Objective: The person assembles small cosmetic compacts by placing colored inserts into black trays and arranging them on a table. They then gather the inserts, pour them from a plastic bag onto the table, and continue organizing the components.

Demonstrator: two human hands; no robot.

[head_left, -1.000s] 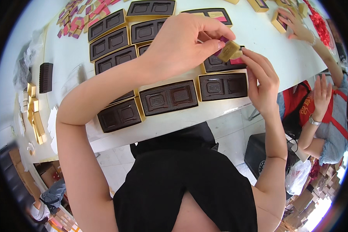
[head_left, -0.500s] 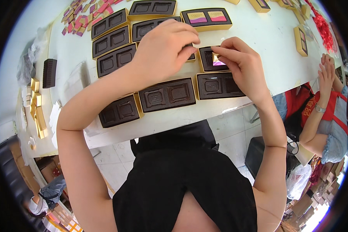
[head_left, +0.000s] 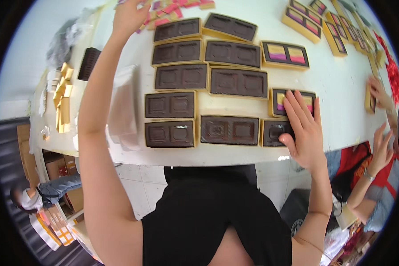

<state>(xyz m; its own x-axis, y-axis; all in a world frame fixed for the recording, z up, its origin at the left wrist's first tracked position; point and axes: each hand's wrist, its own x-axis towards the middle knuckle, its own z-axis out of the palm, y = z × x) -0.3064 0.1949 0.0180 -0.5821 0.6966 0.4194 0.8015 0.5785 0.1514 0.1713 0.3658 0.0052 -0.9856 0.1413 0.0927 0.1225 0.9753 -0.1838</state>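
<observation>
Released right hand (head_left: 303, 133), 3 o'clock, should press the box (head_left: 277, 110) gently; left hand (head_left: 131, 18), 11 o'clock: grip unclear

Bare table (head_left: 341, 104) leaves passage right of the right hand (head_left: 303, 133). Low across the middle, boxes (head_left: 239, 82) stand in the way; plastic (head_left: 123, 108) lies left of them.

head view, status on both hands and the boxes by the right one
Left hand at the small-piece pile, grip unclear. Right hand open over the filled box. Part of the box below hidden by that hand.
</observation>
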